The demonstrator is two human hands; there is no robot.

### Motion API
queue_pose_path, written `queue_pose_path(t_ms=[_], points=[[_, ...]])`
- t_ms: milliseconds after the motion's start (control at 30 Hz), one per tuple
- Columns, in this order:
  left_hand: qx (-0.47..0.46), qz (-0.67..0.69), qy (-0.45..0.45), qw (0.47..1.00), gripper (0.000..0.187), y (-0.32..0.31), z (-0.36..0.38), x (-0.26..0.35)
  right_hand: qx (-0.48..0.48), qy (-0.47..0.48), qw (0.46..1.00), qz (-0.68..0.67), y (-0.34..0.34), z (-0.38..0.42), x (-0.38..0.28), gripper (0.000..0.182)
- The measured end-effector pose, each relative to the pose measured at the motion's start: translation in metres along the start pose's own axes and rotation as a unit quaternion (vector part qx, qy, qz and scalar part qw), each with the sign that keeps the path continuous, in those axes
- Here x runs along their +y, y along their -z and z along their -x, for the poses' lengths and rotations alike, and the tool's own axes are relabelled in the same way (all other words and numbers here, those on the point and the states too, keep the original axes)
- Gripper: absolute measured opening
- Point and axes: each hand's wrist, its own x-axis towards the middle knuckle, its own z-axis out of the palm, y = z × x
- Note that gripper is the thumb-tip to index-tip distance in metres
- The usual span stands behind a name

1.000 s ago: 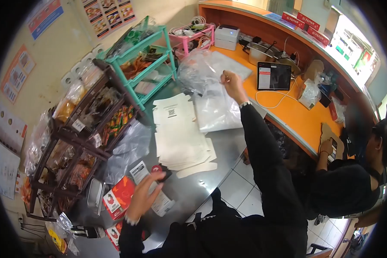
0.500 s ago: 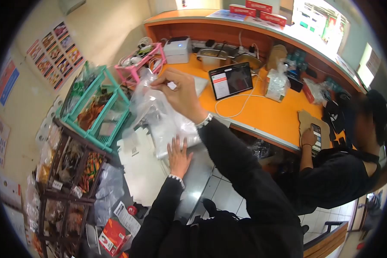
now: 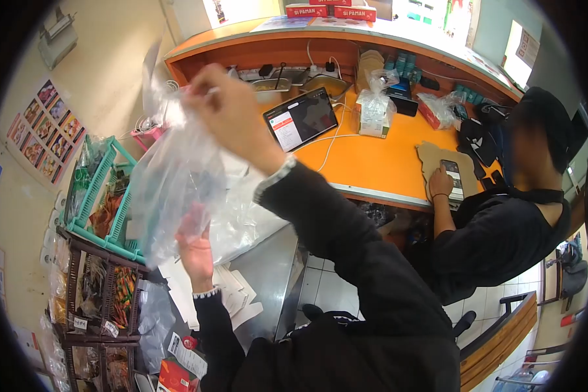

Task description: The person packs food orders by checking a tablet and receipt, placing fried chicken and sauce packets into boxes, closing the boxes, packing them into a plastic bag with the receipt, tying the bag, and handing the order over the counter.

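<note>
High in front of me, my right hand (image 3: pixel 225 121), slightly blurred by motion, pinches the top of a clear plastic bag (image 3: pixel 176 176). The bag hangs loose down to the left, spread wide. Low at the bag stands my left hand (image 3: pixel 196 255), palm turned up and fingers stretched out, its fingertips partly veiled by the plastic. Behind the bag lies a stack of clear plastic bags (image 3: pixel 251 219) on the metal table (image 3: pixel 268 264). White flat cardboard pieces (image 3: pixel 238 294) lie below my left hand.
A tablet (image 3: pixel 300 119) stands on the orange counter (image 3: pixel 372 166). To the left are a teal basket (image 3: pixel 104 238) and brown crates (image 3: pixel 101 336) of packets. At right, a person in black (image 3: pixel 503 242) touches a phone (image 3: pixel 452 179). A wrapped box (image 3: pixel 374 114) sits on the counter.
My right hand has lifted the plastic bag up and left off the stack. My left hand has left the stack and turned palm up at the bag. The view has shifted right.
</note>
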Motion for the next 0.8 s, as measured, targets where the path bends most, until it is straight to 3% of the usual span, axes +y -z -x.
queue_pose_path(t_ms=[33, 100, 133, 167, 200, 233, 267, 300, 367, 467, 600, 633, 700, 767, 800], points=[[0.042, -0.009, -0.040, 0.998, 0.034, -0.008, 0.006, 0.010, 0.025, -0.041, 0.999, 0.008, 0.016, 0.000, 0.007, 0.012], [-0.044, 0.188, -0.073, 0.978, 0.035, 0.051, 0.011, 0.002, 0.029, -0.079, 0.995, 0.056, 0.043, 0.010, 0.035, 0.010], [-0.088, 0.278, -0.095, 0.952, 0.036, 0.075, 0.017, 0.004, 0.028, -0.092, 0.995, 0.028, 0.055, 0.014, 0.048, 0.009], [-0.190, 0.265, -0.084, 0.941, 0.042, 0.072, 0.017, 0.005, 0.009, -0.151, 0.986, -0.073, 0.065, 0.021, 0.051, 0.009], [-0.014, 0.046, 0.013, 0.999, 0.050, 0.042, 0.032, 0.019, -0.011, -0.210, 0.963, -0.171, 0.071, 0.028, 0.049, 0.009], [-0.034, 0.160, 0.099, 0.981, 0.058, 0.014, 0.026, 0.019, -0.023, -0.274, 0.939, -0.207, 0.071, 0.032, 0.039, 0.009], [-0.084, 0.156, 0.163, 0.971, 0.070, 0.003, 0.016, 0.009, -0.036, -0.339, 0.909, -0.238, 0.070, 0.036, 0.030, 0.010], [-0.100, 0.109, 0.174, 0.974, 0.088, 0.000, 0.016, -0.008, -0.053, -0.323, 0.922, -0.206, 0.067, 0.043, 0.030, 0.010], [-0.096, 0.293, 0.210, 0.928, 0.098, -0.011, 0.023, -0.020, -0.081, -0.278, 0.947, -0.138, 0.061, 0.049, 0.037, 0.010], [-0.028, 0.343, 0.152, 0.927, 0.105, -0.024, 0.026, -0.012, -0.067, -0.236, 0.962, -0.120, 0.047, 0.057, 0.041, 0.017], [-0.024, 0.415, 0.149, 0.897, 0.084, -0.034, 0.053, 0.033, -0.164, -0.201, 0.966, 0.017, 0.042, 0.075, 0.056, 0.015], [-0.082, 0.392, 0.102, 0.911, 0.080, -0.057, 0.063, 0.048, -0.183, -0.213, 0.960, 0.013, 0.039, 0.081, 0.054, 0.013], [-0.163, 0.139, 0.173, 0.961, 0.071, -0.045, 0.064, 0.064, -0.196, -0.329, 0.907, -0.175, 0.028, 0.093, 0.041, 0.011], [-0.221, -0.121, 0.234, 0.939, 0.063, -0.035, 0.066, 0.079, -0.213, -0.388, 0.841, -0.311, 0.012, 0.110, 0.027, 0.010], [-0.030, -0.244, 0.172, 0.954, 0.061, -0.041, 0.061, 0.070, -0.223, -0.390, 0.819, -0.357, 0.002, 0.121, 0.022, 0.010]])
